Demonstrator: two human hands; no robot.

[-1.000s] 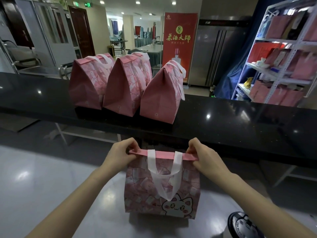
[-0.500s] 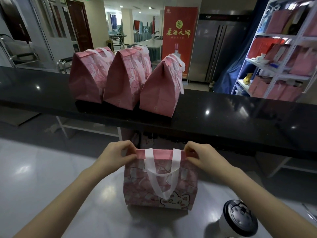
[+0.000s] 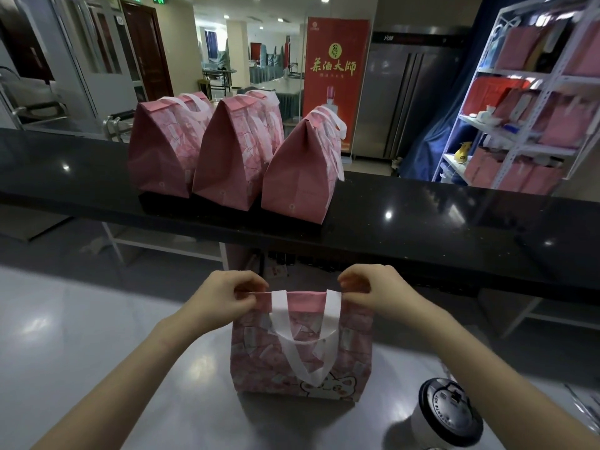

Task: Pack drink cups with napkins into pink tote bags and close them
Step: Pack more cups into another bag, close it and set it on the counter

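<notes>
Pink tote bag (image 3: pixel 302 345) upright on table, top pinched shut; lidded cup (image 3: pixel 446 414) beside.

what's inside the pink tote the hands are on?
Nothing inside shows. The left hand and right hand pinch the top edge of the tote together, and its white handle hangs down the front. Whatever it holds is covered by the fabric.
</notes>
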